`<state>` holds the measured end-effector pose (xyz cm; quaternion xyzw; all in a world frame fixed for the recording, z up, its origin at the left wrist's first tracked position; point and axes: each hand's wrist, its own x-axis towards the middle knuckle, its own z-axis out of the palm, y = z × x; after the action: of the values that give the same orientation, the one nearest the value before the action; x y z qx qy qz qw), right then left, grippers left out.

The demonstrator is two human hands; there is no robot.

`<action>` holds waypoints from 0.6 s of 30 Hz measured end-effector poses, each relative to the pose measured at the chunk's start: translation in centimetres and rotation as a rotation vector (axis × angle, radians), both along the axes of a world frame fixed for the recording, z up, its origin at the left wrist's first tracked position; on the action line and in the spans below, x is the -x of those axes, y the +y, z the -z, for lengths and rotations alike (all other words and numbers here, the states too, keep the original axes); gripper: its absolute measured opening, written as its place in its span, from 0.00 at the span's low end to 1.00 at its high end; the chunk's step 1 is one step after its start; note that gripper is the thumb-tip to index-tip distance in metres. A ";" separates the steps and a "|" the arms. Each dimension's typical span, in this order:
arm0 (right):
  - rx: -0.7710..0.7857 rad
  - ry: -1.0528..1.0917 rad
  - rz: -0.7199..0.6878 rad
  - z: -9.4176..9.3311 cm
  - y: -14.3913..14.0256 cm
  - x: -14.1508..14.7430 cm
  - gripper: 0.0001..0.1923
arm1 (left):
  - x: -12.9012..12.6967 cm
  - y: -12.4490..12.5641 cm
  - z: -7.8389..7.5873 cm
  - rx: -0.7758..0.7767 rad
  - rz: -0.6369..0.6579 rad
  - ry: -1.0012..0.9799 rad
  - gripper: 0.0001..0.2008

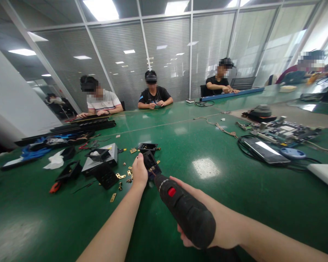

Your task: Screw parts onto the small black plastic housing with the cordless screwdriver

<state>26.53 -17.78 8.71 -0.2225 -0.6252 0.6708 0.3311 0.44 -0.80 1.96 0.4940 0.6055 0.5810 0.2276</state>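
My left hand point(139, 171) grips a small black plastic frame part point(151, 161) and holds it tilted on the green table point(213, 189). My right hand point(200, 222) is wrapped around a black electric screwdriver point(184, 209) with a red button; its tip points into the black part, next to a brass piece. Several small brass hinges point(122, 176) lie scattered just left of my left hand. Another black frame point(147, 147) lies beyond the held part.
A silver-and-black box point(101, 157), black trays and an orange-handled tool point(54, 187) lie left. A tablet with cables point(265, 150) and circuit boards point(284, 131) lie right. Several people sit along the far edge, with their own hands at work there.
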 end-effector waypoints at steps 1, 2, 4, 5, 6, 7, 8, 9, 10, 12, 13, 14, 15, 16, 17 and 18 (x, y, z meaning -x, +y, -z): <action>0.001 0.006 0.000 -0.1 0.0 -0.1 0.85 | 0.0 0.1 0.2 -0.003 0.003 0.007 0.36; 0.000 -0.005 -0.005 -0.2 0.1 -0.2 0.87 | -0.1 0.1 0.3 -0.008 0.009 0.015 0.36; -0.024 -0.076 -0.024 -0.4 0.4 -0.5 0.91 | -0.2 0.1 0.6 -0.008 0.033 0.035 0.35; -0.041 -0.121 -0.031 -0.4 0.5 -0.6 0.93 | -0.2 0.1 0.7 -0.003 0.047 0.041 0.34; -0.056 -0.160 -0.034 -0.4 0.7 -0.7 0.94 | -0.2 0.1 0.8 0.005 0.059 0.040 0.34; -0.067 -0.186 -0.035 -0.4 0.8 -0.8 0.95 | -0.2 0.2 0.9 0.014 0.071 0.032 0.34; -0.073 -0.197 -0.034 -0.4 0.9 -0.9 0.95 | -0.1 0.2 1.0 0.020 0.080 0.019 0.35; -0.079 -0.200 -0.034 -0.4 1.0 -1.0 0.94 | 0.0 0.3 1.1 0.025 0.089 0.001 0.35; -0.083 -0.195 -0.029 -0.4 1.1 -1.0 0.93 | 0.1 0.5 1.2 0.028 0.100 -0.016 0.36; -0.070 -0.170 -0.022 -0.4 1.2 -1.2 0.93 | 0.4 0.7 1.5 0.037 0.108 -0.038 0.37; -0.050 -0.153 -0.023 -0.4 1.3 -1.3 0.92 | 0.5 0.8 1.7 0.042 0.103 -0.039 0.37; -0.026 -0.135 -0.023 -0.4 1.3 -1.4 0.90 | 0.6 0.9 1.8 0.048 0.096 -0.034 0.38; -0.002 -0.116 -0.024 -0.3 1.4 -1.6 0.89 | 0.6 0.9 1.8 0.055 0.087 -0.025 0.39; 0.017 -0.101 -0.026 -0.1 1.4 -1.7 0.87 | 0.6 0.9 1.8 0.062 0.079 -0.015 0.40; 0.027 -0.086 -0.024 0.1 1.4 -1.8 0.86 | 0.6 0.8 1.8 0.068 0.074 -0.006 0.40; 0.031 -0.073 -0.022 0.4 1.4 -1.9 0.85 | 0.5 0.7 1.7 0.072 0.068 0.004 0.40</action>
<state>28.46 -16.42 8.35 -0.2449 -0.6289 0.6754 0.2973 -0.10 -0.08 0.27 0.5067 0.6094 0.5498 0.2638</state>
